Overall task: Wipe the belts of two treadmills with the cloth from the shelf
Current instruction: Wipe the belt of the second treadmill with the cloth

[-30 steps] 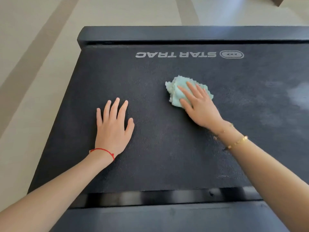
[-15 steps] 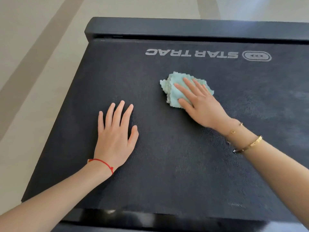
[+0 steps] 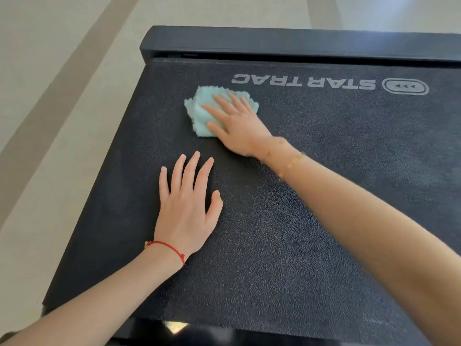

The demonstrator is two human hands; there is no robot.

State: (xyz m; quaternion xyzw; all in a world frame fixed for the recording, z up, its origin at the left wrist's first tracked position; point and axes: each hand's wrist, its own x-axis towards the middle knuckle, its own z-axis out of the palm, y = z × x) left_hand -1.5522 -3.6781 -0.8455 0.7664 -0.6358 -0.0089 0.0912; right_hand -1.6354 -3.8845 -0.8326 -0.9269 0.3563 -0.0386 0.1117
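A person is leaning over a black treadmill belt with both bare hands down on its textured surface. The right hand is pressing flat on a bunched pale-green cloth, its fingers lying straight and slightly spread across the top of the fabric and its thumb reaching along the cloth's near side; nothing is curling round or pinching it. The cloth is sitting toward the belt's far left corner, just nearer than the white STAR TRAC lettering, which is reading upside down along the far edge, with an oval logo to the lettering's right. The right wrist is showing a gold bracelet, blurred. The left hand is resting palm-down on the bare belt, nearer than the cloth and apart from it, close to the left edge, its fingers straight and fanned a little apart, the thumb angling out to the right. A red string bracelet is circling the left wrist. A black end cover is running across beyond the belt's far edge, and pale flooring with darker stripes is lying beyond the left edge.
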